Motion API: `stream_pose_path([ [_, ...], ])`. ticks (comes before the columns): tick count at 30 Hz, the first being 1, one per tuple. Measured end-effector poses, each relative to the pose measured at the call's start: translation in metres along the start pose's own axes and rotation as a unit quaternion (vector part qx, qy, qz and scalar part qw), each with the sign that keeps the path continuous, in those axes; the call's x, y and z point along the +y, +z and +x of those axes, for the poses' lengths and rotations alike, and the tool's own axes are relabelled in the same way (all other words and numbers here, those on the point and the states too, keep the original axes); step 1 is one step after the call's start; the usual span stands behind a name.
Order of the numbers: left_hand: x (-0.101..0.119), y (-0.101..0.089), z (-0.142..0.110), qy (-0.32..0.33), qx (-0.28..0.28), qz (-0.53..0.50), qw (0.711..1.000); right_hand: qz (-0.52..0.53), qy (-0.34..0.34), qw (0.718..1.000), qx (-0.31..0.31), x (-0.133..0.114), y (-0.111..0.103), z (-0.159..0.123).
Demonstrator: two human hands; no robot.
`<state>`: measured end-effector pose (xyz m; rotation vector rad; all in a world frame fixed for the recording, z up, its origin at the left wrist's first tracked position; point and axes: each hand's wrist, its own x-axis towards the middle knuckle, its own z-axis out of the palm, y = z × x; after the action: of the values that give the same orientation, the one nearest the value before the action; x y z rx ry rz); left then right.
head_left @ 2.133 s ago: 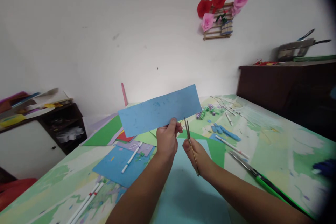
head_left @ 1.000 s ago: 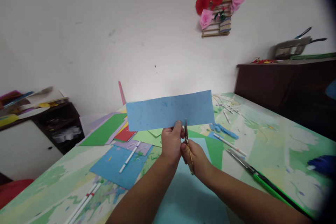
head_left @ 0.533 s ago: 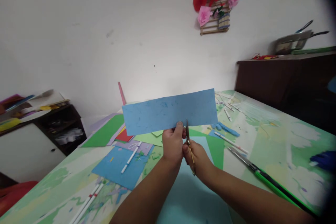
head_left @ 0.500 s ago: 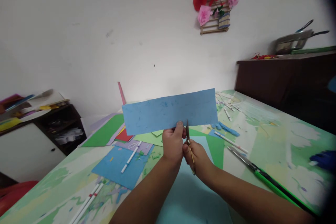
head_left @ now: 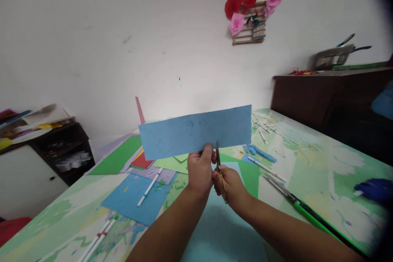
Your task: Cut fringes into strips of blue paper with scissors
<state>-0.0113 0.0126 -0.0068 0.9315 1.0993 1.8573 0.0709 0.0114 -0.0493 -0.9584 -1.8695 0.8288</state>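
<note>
A long strip of blue paper (head_left: 172, 133) is held up level above the table. My left hand (head_left: 200, 168) is closed on its lower edge, thumb in front and fingers behind. In my right hand (head_left: 231, 182) is a small pair of scissors (head_left: 218, 159) with gold-coloured handles, its blades pointing up at the strip's lower edge just right of my left thumb. Whether the blades have cut into the paper is hard to tell. Beneath my hands lies a light blue sheet (head_left: 225, 229), with a green sheet (head_left: 250, 176) partly under it.
A green utility knife (head_left: 313, 215) with its blade out lies at the right. Left are a blue sheet (head_left: 129, 200), white paper sticks (head_left: 150, 186) and scraps. A dark cabinet (head_left: 302, 96) stands behind right, a shelf unit (head_left: 66, 145) at left.
The camera view has tilted up and turned slightly right. Both hands keep their holds on the strip and scissors, with hardly any shift between them.
</note>
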Motion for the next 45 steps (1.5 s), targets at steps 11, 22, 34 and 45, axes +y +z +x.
stream_pose_path([
  [11, 0.033, -0.008, 0.020, 0.051, 0.088, -0.135, 0.986, 0.103, 0.023, 0.994, -0.006, 0.016, -0.015, 0.011],
  [22, 0.037, -0.028, 0.043, -0.023, -0.022, -0.114, 0.993, 0.347, 0.050, 0.935, 0.057, 0.008, -0.056, 0.038],
  [34, 0.030, -0.020, 0.032, -0.094, -0.183, -0.117, 0.972, 0.397, 0.016, 0.904, 0.159, -0.009, -0.031, 0.030],
  [45, 0.014, -0.011, 0.025, -0.060, -0.136, 0.035, 0.988, 0.195, 0.065, 0.958, 0.201, 0.002, -0.040, 0.030],
])
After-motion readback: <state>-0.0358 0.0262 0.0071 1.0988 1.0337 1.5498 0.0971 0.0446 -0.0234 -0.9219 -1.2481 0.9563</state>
